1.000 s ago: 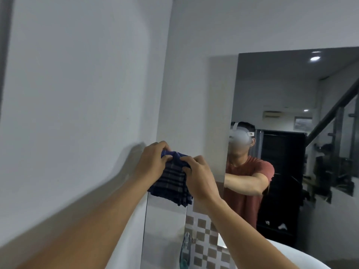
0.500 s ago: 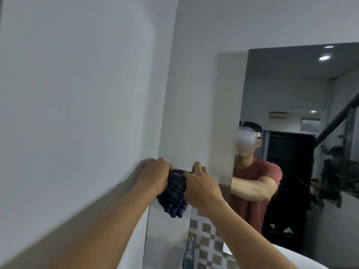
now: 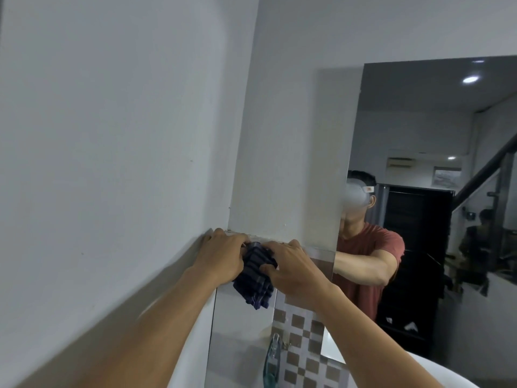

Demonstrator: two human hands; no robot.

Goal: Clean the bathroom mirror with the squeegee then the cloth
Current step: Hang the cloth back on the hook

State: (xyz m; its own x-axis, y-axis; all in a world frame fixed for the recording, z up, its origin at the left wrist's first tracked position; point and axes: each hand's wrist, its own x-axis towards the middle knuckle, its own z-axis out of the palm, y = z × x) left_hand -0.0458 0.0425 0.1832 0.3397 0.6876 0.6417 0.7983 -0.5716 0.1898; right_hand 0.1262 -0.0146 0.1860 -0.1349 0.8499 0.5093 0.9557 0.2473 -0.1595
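A dark blue checked cloth (image 3: 256, 275) is bunched up against the wall corner, at the top of the tiled strip. My left hand (image 3: 222, 257) grips its left side and my right hand (image 3: 293, 268) grips its right side, fingers curled into the fabric. The lower end of the cloth hangs free below my hands. The large mirror (image 3: 436, 130) fills the right part of the view and reflects a person in a red shirt with one arm stretched out. No squeegee is clearly identifiable.
A plain white wall (image 3: 112, 135) runs along the left. Below my hands are brown-and-white checked tiles (image 3: 298, 345) and a translucent teal object (image 3: 272, 357) hanging on the wall. The white rim of a basin (image 3: 444, 371) shows at the bottom right.
Both hands have pushed the cloth forward into the wall corner and squeezed it into a tighter bundle. The view has shifted a little to the left and down.
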